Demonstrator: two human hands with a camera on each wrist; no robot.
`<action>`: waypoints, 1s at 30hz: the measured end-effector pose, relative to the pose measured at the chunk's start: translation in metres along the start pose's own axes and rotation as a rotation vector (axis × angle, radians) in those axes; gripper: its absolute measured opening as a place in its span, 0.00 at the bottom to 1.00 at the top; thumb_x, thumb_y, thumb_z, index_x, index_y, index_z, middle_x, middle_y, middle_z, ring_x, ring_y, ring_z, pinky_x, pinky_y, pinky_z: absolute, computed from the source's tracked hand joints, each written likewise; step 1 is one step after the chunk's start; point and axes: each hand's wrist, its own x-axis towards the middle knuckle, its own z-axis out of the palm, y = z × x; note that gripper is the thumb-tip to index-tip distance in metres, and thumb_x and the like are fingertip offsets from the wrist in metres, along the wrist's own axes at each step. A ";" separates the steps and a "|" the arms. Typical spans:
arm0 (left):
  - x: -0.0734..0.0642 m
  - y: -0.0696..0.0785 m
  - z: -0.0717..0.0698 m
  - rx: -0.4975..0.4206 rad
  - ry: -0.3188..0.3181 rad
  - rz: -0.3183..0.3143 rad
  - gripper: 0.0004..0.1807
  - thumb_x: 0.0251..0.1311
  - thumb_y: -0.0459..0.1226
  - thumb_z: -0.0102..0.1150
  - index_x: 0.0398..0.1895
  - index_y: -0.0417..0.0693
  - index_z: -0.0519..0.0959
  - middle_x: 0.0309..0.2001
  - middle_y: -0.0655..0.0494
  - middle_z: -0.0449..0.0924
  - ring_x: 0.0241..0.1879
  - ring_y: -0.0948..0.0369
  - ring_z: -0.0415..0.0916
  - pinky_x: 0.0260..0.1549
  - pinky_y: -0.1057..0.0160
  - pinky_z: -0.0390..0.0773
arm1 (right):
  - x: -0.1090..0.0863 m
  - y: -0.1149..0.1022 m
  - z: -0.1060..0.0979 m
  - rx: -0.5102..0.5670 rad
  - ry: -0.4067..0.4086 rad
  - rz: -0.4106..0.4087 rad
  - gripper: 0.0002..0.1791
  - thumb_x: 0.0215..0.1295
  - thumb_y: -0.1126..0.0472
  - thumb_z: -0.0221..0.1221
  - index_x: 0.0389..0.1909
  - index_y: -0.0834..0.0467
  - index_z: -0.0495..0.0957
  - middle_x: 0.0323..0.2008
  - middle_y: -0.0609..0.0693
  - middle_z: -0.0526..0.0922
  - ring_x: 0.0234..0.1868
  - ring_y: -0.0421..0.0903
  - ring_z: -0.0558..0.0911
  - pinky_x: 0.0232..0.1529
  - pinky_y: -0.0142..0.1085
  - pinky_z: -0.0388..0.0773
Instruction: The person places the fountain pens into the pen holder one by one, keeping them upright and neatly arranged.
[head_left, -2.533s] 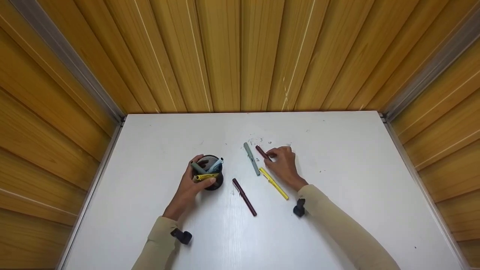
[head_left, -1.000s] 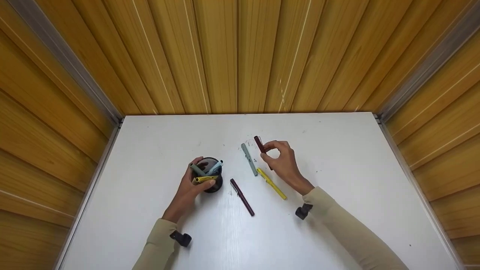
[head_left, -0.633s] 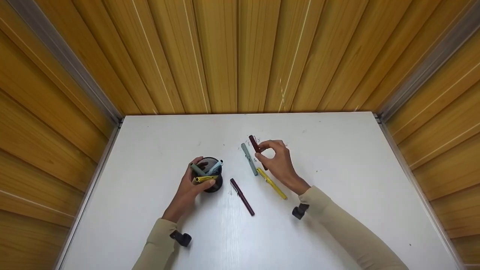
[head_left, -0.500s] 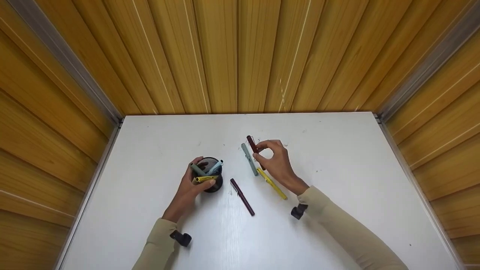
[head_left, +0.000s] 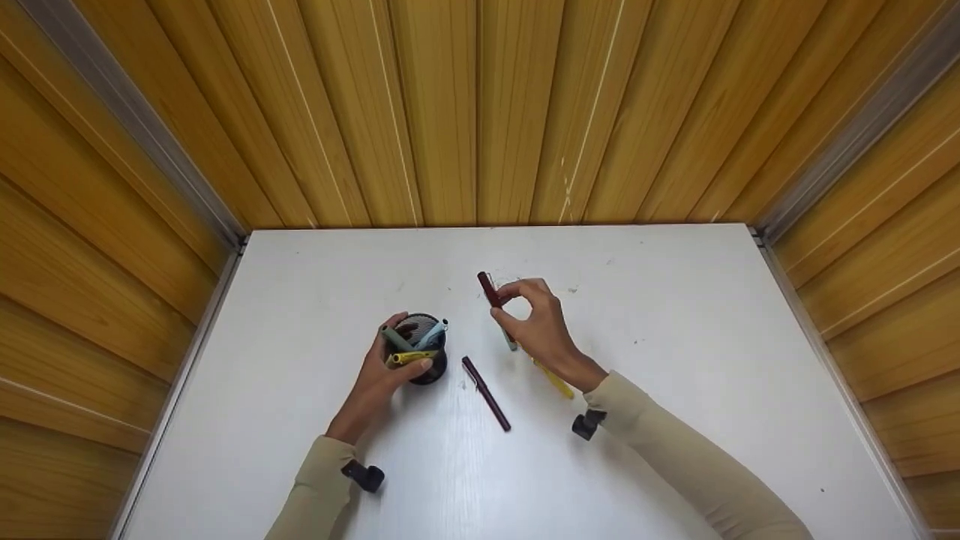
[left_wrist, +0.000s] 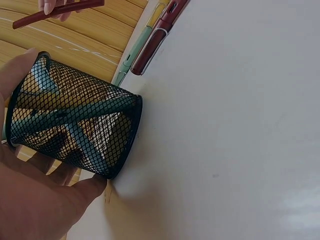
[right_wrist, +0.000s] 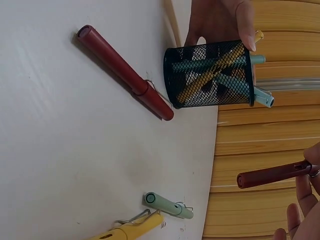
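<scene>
My left hand [head_left: 384,373] grips a black mesh pen cup [left_wrist: 75,112] around its side, thumb at the rim. Inside the cup lean a yellow pen [head_left: 414,357], a green pen [head_left: 396,337] and a light blue pen [head_left: 431,334]. Between thumb and fingertips, my right hand [head_left: 541,321] pinches a dark red pen [right_wrist: 272,175], raised above the table and tilted. A second dark red pen [head_left: 486,394] lies on the table just right of the cup. Below my right hand lie a pale green pen [right_wrist: 167,205] and a yellow pen [right_wrist: 132,227], partly hidden by it in the head view.
The white table [head_left: 660,450] runs back to a wood-patterned wall [head_left: 480,112], with similar walls at both sides. Small dark marks [head_left: 574,289] spot the tabletop behind my right hand. A small black camera sits on each wrist.
My right hand has picked the dark red pen up off the table and moved it left toward the cup, passing over the pale green pen. The left hand keeps its hold on the cup.
</scene>
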 end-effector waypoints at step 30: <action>0.002 -0.002 0.000 -0.009 -0.009 0.011 0.51 0.63 0.45 0.81 0.86 0.69 0.62 0.80 0.51 0.67 0.80 0.48 0.63 0.80 0.37 0.55 | 0.010 -0.037 0.038 0.070 -0.055 -0.107 0.12 0.67 0.66 0.76 0.48 0.57 0.87 0.46 0.49 0.87 0.58 0.50 0.79 0.65 0.54 0.74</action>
